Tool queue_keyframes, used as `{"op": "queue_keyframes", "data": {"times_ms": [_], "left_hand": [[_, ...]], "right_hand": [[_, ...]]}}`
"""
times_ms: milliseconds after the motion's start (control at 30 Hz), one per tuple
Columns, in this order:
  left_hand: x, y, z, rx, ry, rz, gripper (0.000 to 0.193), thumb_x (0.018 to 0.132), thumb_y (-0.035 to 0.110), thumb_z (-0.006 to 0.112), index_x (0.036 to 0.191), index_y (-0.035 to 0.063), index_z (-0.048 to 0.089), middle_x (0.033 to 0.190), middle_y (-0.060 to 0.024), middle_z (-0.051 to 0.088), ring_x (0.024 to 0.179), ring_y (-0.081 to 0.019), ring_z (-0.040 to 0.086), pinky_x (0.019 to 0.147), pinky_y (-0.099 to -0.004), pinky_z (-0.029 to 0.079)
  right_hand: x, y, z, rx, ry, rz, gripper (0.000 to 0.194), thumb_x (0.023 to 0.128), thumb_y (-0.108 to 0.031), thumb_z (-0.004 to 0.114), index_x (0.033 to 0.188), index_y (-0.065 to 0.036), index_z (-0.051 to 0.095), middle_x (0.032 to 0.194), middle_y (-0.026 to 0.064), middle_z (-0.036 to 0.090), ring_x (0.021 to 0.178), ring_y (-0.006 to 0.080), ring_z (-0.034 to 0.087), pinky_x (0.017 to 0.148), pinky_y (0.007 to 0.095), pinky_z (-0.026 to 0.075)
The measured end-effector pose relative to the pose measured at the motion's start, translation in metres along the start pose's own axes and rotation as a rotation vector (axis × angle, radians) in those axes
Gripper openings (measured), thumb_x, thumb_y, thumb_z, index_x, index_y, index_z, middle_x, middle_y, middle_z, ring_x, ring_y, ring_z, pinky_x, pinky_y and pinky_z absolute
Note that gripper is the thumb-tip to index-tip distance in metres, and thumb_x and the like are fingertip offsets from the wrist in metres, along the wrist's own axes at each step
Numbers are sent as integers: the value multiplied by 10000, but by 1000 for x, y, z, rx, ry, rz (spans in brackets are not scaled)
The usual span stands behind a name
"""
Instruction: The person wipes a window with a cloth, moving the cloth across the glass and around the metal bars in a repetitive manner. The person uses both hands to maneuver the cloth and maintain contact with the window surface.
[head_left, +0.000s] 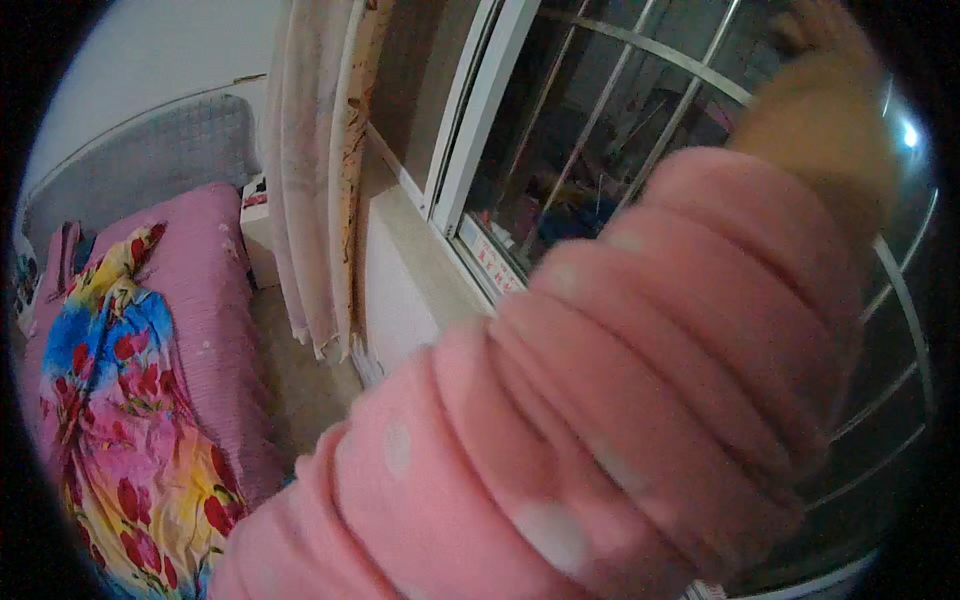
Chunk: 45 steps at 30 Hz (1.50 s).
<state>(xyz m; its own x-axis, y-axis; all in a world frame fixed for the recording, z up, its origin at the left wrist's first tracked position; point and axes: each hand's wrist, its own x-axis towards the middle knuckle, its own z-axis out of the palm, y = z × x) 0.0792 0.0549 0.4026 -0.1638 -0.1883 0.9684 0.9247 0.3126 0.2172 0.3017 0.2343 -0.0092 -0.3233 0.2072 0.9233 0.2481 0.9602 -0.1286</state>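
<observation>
My left hand (814, 37) is raised at the top right, in front of the window glass (570, 112) and its curved metal bars (660, 49). It is blurred and partly cut off by the picture's edge, so whether it holds or touches anything is unclear. The arm, in a bunched pink sleeve with pale dots (555, 420), crosses the view from the lower left and hides much of the window. A white window frame (480, 97) stands left of the hand. My right hand is out of view.
Along the left side lies a bed with a pink cover (217, 360), a bright floral cloth (135, 375) and a grey headboard (150, 146). Beside it are a white bedside cabinet (261, 247) and long pale curtains (307, 165). The sill (420, 247) runs below the window.
</observation>
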Motion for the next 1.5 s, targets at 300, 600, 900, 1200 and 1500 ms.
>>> {"op": "queue_keyframes", "data": {"times_ms": [300,600,900,1200,1500], "left_hand": [[-144,21,-24,-247,-480,257,724,838,580,533,1311,43,423,1237,-201,519,1112,-362,526,880,-478,473],[-120,-17,-41,-163,-431,298,739,811,612,550,1264,35,464,1203,-206,548,1072,-360,554,867,-473,478],[10,-80,-33,86,-128,275,757,783,644,567,1216,26,504,1168,-212,578,1032,-359,583,853,-468,483],[132,-197,-70,207,103,17,777,756,675,583,1168,18,545,1133,-218,607,992,-357,611,839,-463,489],[149,-243,-57,238,303,-515,861,732,653,609,1357,91,422,1282,-232,513,1193,-400,486,985,-480,406]], "right_hand": [[10,-6,15,31,86,-60,200,915,-199,468,908,-32,578,953,146,517,936,319,448,858,456,336],[-2,23,28,6,88,-92,207,913,-208,481,903,-33,591,944,137,530,939,317,459,853,453,343],[-32,88,45,30,70,-138,213,911,-216,495,897,-33,603,935,128,542,943,315,470,848,451,350],[15,-30,0,-4,107,-44,87,822,-111,526,835,-43,578,872,120,513,873,302,447,818,430,340],[22,-44,9,3,156,13,129,721,-67,561,842,-106,581,856,87,502,847,304,443,785,426,325]]}}
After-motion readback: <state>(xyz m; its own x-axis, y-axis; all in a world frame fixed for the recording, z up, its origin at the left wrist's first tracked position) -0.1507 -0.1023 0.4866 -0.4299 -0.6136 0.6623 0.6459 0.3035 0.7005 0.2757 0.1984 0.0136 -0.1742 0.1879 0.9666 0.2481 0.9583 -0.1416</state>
